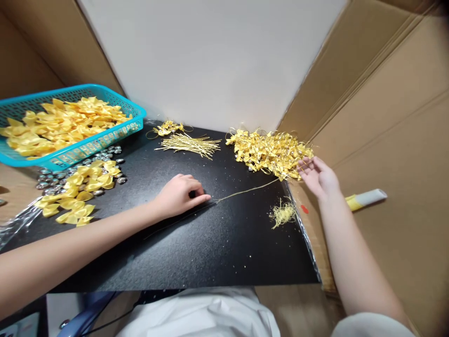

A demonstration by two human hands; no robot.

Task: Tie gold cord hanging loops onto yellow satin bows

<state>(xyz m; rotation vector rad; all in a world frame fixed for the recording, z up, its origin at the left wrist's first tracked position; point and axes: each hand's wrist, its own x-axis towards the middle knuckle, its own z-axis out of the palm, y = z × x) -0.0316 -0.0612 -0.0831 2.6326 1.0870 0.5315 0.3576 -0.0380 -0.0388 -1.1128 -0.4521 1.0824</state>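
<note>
My left hand (180, 193) rests on the black mat (196, 243) with its fingers pinched together on the near end of a thin gold cord (245, 191). The cord runs right and up towards the heap of finished gold bows (268, 150). At the heap's right edge my right hand (317, 175) lies palm up with fingers spread, touching the bows and holding nothing that I can see.
A teal basket (105, 135) of yellow ribbon pieces sits at the far left, with loose yellow pieces (82, 187) and silver beads (49, 180) below it. Cut gold cords (191, 142) lie at the back, gold scraps (282, 214) near the mat's right edge. Cardboard walls (386, 117) close in both sides.
</note>
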